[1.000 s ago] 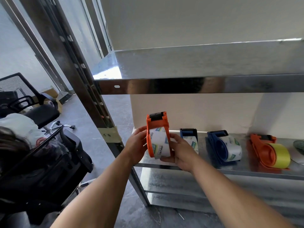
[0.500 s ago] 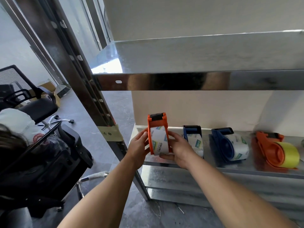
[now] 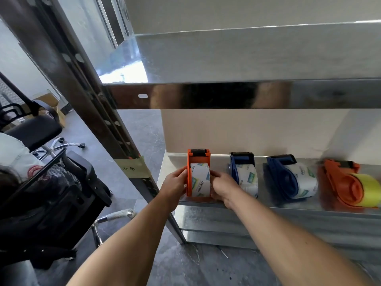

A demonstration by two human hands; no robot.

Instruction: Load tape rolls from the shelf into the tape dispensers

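An orange tape dispenser (image 3: 199,155) with a white printed tape roll (image 3: 200,178) in it stands upright at the left end of the lower metal shelf (image 3: 268,209). My left hand (image 3: 175,183) grips its left side and my right hand (image 3: 221,185) grips its right side. To the right stand a blue dispenser (image 3: 241,162) with a white roll, a second blue dispenser (image 3: 283,178) lying tilted with a white roll, and another orange dispenser (image 3: 340,186) holding a yellow roll (image 3: 369,186).
An upper metal shelf (image 3: 226,96) juts out above the row. The rack's dark upright post (image 3: 92,112) with a taped label runs down on the left. Black office chairs (image 3: 45,203) stand on the grey floor at the left.
Both hands have carried the orange dispenser forward and down from in front of the shelf, so that it now sits on the shelf's left end. The view has shifted slightly.
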